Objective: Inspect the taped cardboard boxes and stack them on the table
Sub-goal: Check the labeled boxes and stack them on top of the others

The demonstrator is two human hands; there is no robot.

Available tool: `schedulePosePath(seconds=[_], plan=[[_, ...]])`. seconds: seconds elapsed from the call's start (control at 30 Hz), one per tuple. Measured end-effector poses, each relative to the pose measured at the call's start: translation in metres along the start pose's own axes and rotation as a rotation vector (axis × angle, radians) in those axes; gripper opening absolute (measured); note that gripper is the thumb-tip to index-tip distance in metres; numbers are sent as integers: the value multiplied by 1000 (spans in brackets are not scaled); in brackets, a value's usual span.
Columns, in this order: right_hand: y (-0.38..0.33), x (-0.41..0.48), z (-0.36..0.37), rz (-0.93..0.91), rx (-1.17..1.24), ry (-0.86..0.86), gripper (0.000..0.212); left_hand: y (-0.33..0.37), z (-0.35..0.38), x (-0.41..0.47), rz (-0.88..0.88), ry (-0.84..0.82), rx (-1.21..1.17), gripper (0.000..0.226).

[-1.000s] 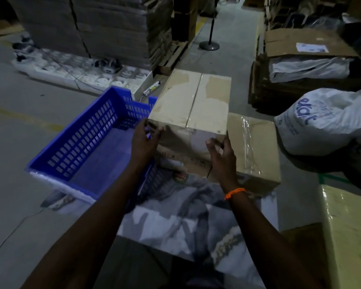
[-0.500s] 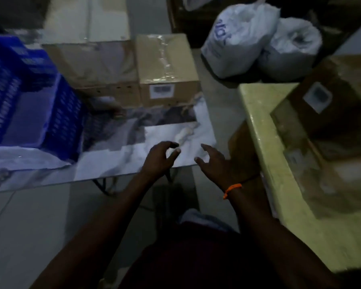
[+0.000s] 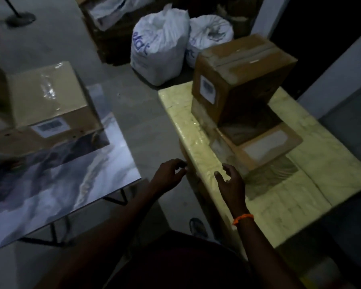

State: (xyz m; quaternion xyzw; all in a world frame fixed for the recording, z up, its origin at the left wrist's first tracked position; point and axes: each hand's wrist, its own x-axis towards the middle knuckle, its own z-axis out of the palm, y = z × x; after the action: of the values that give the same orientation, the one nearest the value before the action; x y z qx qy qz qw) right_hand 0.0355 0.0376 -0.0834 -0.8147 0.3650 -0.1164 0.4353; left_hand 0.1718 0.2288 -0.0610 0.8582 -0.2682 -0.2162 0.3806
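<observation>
A taped cardboard box (image 3: pixel 48 101) with a barcode label rests on the marble-patterned table (image 3: pixel 75 180) at the left. On the yellow wrapped surface (image 3: pixel 300 188) to the right, a tall taped box (image 3: pixel 240 74) stands on a flatter box (image 3: pixel 258 144) with a white label. My left hand (image 3: pixel 170 174) hovers over the gap between the two surfaces, fingers curled apart, holding nothing. My right hand (image 3: pixel 230 180), with an orange wristband, hangs over the near edge of the yellow surface, empty, just short of the flat box.
Two tied white sacks (image 3: pixel 161 46) sit on the floor beyond the gap. A dark pallet stack (image 3: pixel 104 24) stands behind them and a stand base (image 3: pixel 21 18) at the far left. A grey wall (image 3: pixel 342 80) borders the right side.
Both hands let go of the box on the marble table and swung right, empty. My view turned from that table toward the yellow surface with the two stacked boxes.
</observation>
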Motion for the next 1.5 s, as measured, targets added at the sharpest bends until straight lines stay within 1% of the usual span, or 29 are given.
schedulePosePath(seconds=[0.07,0.13,0.2,0.3,0.37,0.43,0.57,0.67,0.77,0.8,0.87,0.93,0.97,1.03,1.07,1.1,1.17,1.27,1.37,1.4,1.47,1.5], plan=[[23,24,-30,-57,-128,127,47,28,28,26,6,-38,1,29],[42,45,-54,-120,-274,152,53,55,55,48,10,-70,7,32],[64,68,-69,-161,-369,97,53,76,77,65,-2,-81,5,35],[97,95,-84,-229,-471,24,42,94,102,82,-25,-118,10,37],[113,101,-95,-298,-536,1,38,100,111,90,-42,-121,12,36],[128,98,-111,-321,-548,6,36,103,116,95,-68,-93,18,34],[169,89,-154,-281,-433,127,26,110,130,102,-79,-45,23,33],[187,78,-184,-172,-340,114,37,121,148,109,-87,-32,10,42],[192,71,-198,-92,-227,103,39,134,168,117,-105,-39,18,58],[191,71,-198,-72,-157,106,41,138,173,119,-108,-54,14,61],[184,70,-196,42,45,117,50,144,181,123,-110,-120,-13,57],[176,68,-190,201,206,147,46,142,185,122,-137,-145,-32,50],[172,67,-186,266,256,186,44,139,183,120,-171,-142,-46,48],[165,65,-181,364,330,245,54,130,177,115,-189,-163,-63,44],[161,63,-180,407,349,254,57,126,174,112,-180,-191,-69,43],[158,60,-179,437,349,250,57,122,170,107,-185,-216,-77,43],[155,49,-176,449,314,210,48,116,162,95,-206,-218,-97,43],[145,25,-172,428,301,178,39,101,142,72,-228,-167,-125,36],[123,-5,-159,367,299,200,29,82,116,40,-199,-137,-194,53],[113,-17,-152,337,298,206,29,77,105,27,-205,-126,-246,52],[89,-39,-136,281,326,197,29,64,82,2,-254,-99,-353,38],[76,-49,-127,253,336,183,28,56,69,-13,-277,-89,-418,34]])
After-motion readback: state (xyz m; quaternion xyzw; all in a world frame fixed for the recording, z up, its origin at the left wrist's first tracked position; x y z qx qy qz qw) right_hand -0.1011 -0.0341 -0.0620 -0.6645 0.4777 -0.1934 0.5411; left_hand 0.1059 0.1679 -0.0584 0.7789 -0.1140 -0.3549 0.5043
